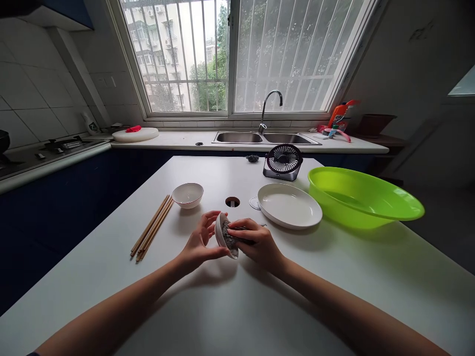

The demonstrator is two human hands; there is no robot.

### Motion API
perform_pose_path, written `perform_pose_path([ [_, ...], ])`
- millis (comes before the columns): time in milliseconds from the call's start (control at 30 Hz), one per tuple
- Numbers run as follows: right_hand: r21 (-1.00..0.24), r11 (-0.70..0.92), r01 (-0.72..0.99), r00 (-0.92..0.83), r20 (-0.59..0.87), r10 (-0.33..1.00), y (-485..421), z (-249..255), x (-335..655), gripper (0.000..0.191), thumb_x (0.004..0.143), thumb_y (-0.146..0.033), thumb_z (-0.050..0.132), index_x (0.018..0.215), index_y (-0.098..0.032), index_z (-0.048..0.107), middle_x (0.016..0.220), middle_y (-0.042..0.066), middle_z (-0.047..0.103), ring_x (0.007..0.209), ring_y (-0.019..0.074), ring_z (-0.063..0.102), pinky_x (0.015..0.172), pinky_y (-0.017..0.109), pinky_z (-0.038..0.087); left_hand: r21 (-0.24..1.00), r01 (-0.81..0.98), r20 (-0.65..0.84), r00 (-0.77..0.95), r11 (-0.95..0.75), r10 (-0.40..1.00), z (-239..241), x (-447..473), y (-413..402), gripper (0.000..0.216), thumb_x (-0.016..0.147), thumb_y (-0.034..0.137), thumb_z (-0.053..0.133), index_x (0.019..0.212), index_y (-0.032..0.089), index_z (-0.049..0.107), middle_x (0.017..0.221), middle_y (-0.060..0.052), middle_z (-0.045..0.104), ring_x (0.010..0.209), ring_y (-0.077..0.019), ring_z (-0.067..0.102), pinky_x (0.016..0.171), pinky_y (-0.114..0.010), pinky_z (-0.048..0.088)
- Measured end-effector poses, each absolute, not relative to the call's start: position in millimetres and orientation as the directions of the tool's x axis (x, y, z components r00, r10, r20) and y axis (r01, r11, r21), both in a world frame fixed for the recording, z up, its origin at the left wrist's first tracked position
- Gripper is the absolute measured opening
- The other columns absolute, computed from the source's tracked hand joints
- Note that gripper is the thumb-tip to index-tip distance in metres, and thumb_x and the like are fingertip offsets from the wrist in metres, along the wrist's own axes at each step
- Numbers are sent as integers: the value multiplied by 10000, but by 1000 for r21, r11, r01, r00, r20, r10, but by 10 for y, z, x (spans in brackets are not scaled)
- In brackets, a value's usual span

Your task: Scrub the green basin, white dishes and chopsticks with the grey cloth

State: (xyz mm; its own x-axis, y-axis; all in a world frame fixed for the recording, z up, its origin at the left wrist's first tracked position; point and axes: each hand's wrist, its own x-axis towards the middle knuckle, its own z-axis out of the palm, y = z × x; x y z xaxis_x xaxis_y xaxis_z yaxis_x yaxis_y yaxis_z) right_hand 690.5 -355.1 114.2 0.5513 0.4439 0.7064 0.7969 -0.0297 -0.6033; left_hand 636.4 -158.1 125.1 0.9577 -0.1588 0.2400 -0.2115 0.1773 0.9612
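Note:
Above the middle of the white table, my left hand point(202, 240) grips a small white bowl point(219, 231) by its rim, tilted on its side with the opening toward the right. My right hand point(261, 242) is closed around a grey steel wool scrubber point(229, 236) and presses it against the inside of that bowl. Left of the hands, a second white bowl point(187, 195) with a thin reddish rim stands upright. Several wooden chopsticks point(153, 227) lie beside it. A white oval plate point(289, 205) rests to the right of my right hand.
A large green basin point(363, 198) stands at the table's right edge. Behind the plate are a small black fan point(284, 162) and a dark scourer point(252, 158). The table point(222, 306) has a round hole point(232, 201). A double sink point(239, 138) lies under the window.

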Motion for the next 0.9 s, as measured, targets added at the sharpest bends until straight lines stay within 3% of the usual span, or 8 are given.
perform_pose_path([
  [200, -499, -57, 865, 485, 800, 354, -3528, 1186, 6922, 331, 877, -124, 688, 1129, -325, 763, 1044, 72, 730, 971, 213, 702, 827, 357, 620, 939, -86, 158, 968, 333, -195, 1247, 6353, -1636, 731, 646, 361, 893, 1296, 258, 575, 1269, -114, 639, 1081, -274, 619, 862, -351, 492],
  [500, -559, 68, 827, 524, 808, 268, -3452, 1288, 6877, 365, 876, -129, 695, 1151, -360, 752, 1068, 55, 752, 986, 214, 717, 861, 354, 617, 904, 46, 68, 966, 425, -251, 1339, 6362, -1716, 499, 712, 380, 833, 1152, 202, 679, 1016, -80, 720, 967, -235, 651, 829, -303, 472],
  [900, -803, 133, 581, 673, 566, 476, -3472, 1458, 6761, 247, 986, -384, 583, 1160, -325, 747, 1189, 78, 725, 1096, 229, 691, 999, 408, 557, 887, 121, -33, 979, 445, -200, 1403, 6374, -1694, 394, 698, 352, 806, 1039, 173, 721, 872, -47, 693, 794, -174, 617, 743, -284, 493],
])
